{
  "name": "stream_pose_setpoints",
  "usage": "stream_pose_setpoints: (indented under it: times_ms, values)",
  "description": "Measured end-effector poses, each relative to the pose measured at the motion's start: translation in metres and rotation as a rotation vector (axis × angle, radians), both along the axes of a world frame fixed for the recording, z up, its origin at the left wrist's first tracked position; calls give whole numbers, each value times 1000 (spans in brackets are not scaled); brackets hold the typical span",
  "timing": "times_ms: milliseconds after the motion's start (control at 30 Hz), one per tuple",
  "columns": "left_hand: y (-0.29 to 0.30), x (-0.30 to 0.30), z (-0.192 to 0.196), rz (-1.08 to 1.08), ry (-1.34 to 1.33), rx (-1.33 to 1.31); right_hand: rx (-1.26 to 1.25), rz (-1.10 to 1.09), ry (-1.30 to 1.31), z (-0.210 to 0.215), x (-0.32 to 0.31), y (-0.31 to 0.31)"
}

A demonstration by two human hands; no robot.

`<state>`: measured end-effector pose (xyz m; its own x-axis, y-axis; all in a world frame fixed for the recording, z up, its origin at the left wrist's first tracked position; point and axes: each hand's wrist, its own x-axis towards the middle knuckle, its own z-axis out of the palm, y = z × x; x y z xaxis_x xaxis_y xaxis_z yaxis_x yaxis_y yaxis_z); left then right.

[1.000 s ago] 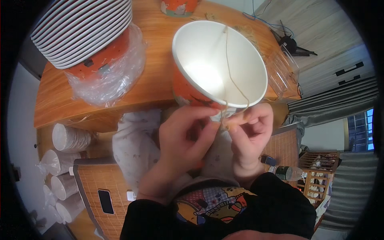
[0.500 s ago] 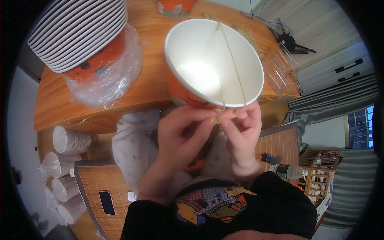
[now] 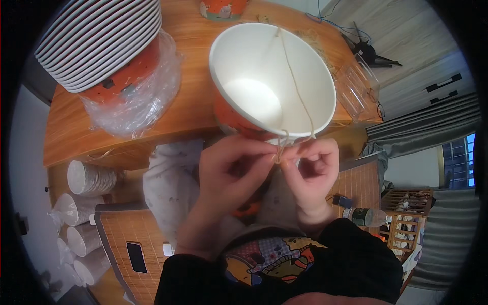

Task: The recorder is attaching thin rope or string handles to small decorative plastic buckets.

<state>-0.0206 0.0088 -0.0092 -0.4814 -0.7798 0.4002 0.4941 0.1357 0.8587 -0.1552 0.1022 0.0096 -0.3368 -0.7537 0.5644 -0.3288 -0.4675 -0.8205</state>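
Note:
A large orange paper bucket (image 3: 272,76) with a white inside tilts toward me at the table's front edge. Thin brown twine (image 3: 295,76) runs across its mouth from the far rim to the near rim. By the near rim the twine forms a small loop, which both hands pinch. My left hand (image 3: 229,170) is closed, thumb and forefinger on the twine. My right hand (image 3: 312,170) pinches the same loop from the other side, its other fingers curled. The fingertips nearly meet, so the knot itself is partly hidden.
Nested buckets (image 3: 101,46) in clear plastic wrap (image 3: 137,112) stand at left on the wooden table (image 3: 188,76). Another orange bucket (image 3: 223,9) is at the back. A clear plastic box (image 3: 356,89) lies right. Stacked white cups (image 3: 86,178) and a phone (image 3: 136,256) are lower left.
My right hand has shifted slightly to the right and opened out its curled fingers a little. The twine across the bucket's mouth bows a bit more. Both hands keep their pinch.

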Motion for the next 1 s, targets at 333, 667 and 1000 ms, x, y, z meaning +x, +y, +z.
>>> stream_pose_setpoints:
  times_ms: [333, 667, 1000]
  values:
    - [4, 1, 0, -176, 57, 254, 0, 52, 36, 5, 1, 2]
    - [5, -2, -1, -178, 79, 258, -11, 32, 83, 7, -1, 2]
    - [3, -4, -4, -84, 75, 115, -14, 31, 98, 11, 0, 2]
